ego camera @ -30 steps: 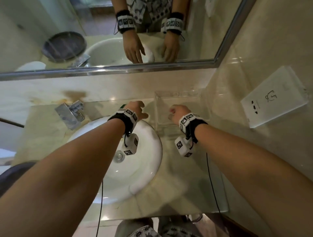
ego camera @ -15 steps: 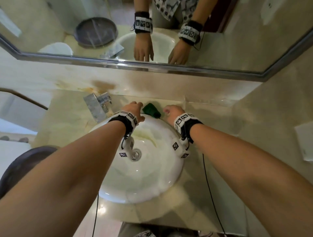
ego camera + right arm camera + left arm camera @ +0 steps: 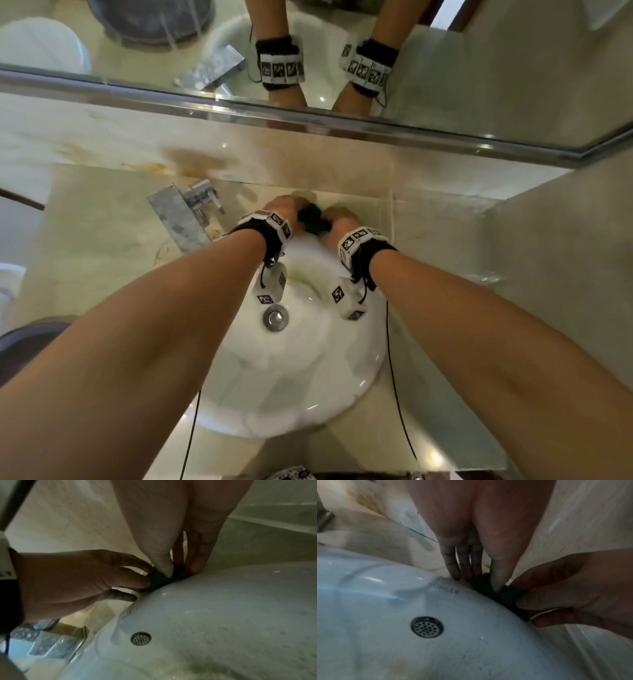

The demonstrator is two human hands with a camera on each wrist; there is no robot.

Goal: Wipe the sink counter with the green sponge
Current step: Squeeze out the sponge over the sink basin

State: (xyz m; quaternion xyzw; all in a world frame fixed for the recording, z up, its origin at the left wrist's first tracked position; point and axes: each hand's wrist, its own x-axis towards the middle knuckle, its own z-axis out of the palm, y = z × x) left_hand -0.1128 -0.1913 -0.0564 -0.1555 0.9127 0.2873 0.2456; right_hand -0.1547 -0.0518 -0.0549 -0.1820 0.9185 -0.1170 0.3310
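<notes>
Pinching green sponge (image 3: 312, 222), both hands, behind basin (image 3: 308, 377)

Your head camera looks steeply down from above over both forearms at the white basin (image 3: 301, 359), with the mirror (image 3: 102, 44) along the top edge. Your left wrist camera sits close and low over the bowl, facing along the left hand (image 3: 471, 536) toward the back rim; the right wrist camera faces likewise along the right hand (image 3: 180, 527). All three views share the green sponge (image 3: 311, 222) at the rim, and both wrist views share the overflow grille (image 3: 427, 627).
</notes>
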